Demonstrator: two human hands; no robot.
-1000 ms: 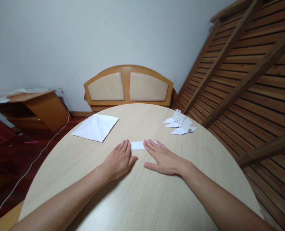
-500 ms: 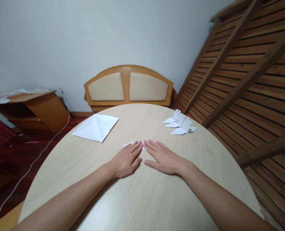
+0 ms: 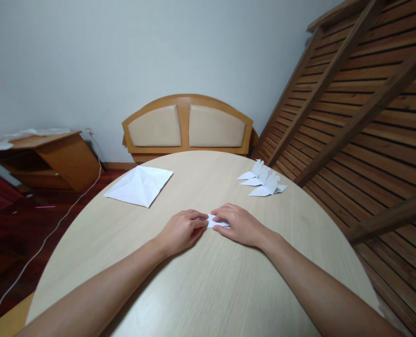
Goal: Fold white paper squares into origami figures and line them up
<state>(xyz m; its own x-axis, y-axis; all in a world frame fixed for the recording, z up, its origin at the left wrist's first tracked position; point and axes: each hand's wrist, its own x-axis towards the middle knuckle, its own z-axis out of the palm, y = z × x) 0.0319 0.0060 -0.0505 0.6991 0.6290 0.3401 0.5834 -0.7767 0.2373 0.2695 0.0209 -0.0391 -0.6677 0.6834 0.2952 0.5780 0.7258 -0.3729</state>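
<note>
Both my hands are down on the round table [image 3: 208,290], right in front of me, near its middle. My left hand [image 3: 181,230] has its fingers curled in, the tips closed on the left end of the small folded paper [image 3: 215,222]. My right hand [image 3: 237,223] is curled the same way and grips the right end, knuckles up, fingers bent over the top of it. The paper lies flat on the tabletop between the two hands. Only a narrow white strip of it shows in the gap between my fingertips; the rest is hidden under my fingers, so I cannot tell its full shape. My two hands almost meet over it.

Off to my left on the table, well apart from my hands, lies a creased white sheet [image 3: 139,186], opened out flat with fold lines across it. Off to my right, towards the far edge, sits a little cluster of folded paper figures [image 3: 264,180], touching one another.

Beyond the table's far edge stands a chair [image 3: 187,125] with a padded back. A wooden slatted frame [image 3: 362,107] leans along my right. A low wooden cabinet [image 3: 53,159] sits on the floor at my left, a cable [image 3: 53,229] trailing by it.
</note>
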